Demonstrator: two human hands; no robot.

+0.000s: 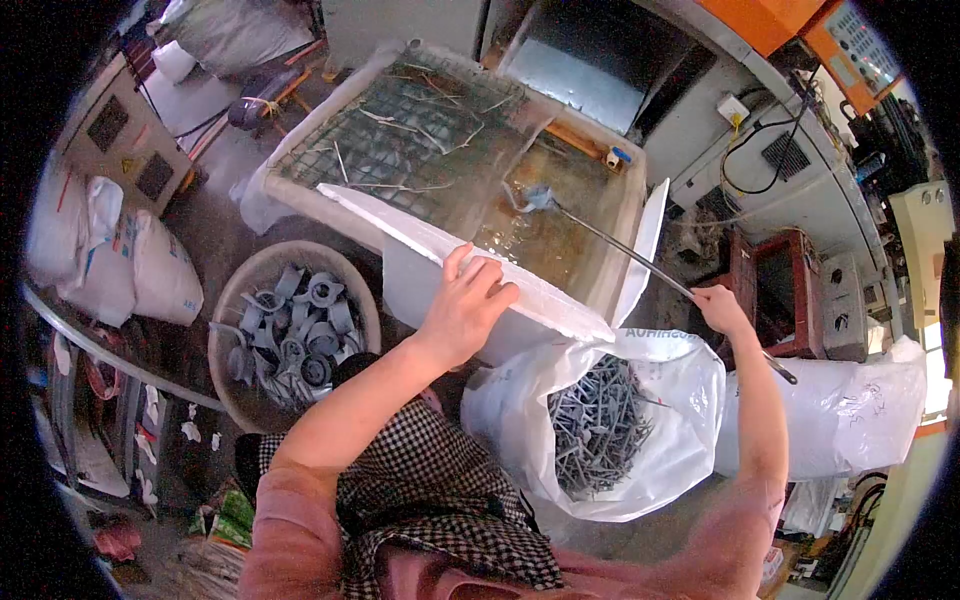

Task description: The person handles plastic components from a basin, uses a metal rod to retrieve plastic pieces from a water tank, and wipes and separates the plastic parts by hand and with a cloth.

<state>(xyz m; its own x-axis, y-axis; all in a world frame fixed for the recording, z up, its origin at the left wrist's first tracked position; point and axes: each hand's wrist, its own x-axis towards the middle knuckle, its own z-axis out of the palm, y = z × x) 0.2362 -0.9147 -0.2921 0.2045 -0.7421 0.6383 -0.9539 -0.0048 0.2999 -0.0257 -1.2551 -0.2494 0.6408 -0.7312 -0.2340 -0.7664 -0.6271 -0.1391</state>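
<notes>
My right hand (718,308) is closed round a long thin metal rod (640,258). The rod's far end reaches into the water tank (640,190), where a grey piece (535,197) lies at its tip. My left hand (468,300) rests on the white foam board (540,290) along the tank's near edge, its fingers bent over the top and spread a little. Right below the board stands an open white bag (685,420) holding many thin grey sticks (597,425).
A round tub (228,300) of grey ring-shaped parts (290,340) stands at the left. Full white sacks (830,415) lie at the right, others (165,265) at the far left. Grey machine cabinets (790,190) and an orange control panel (850,55) are behind.
</notes>
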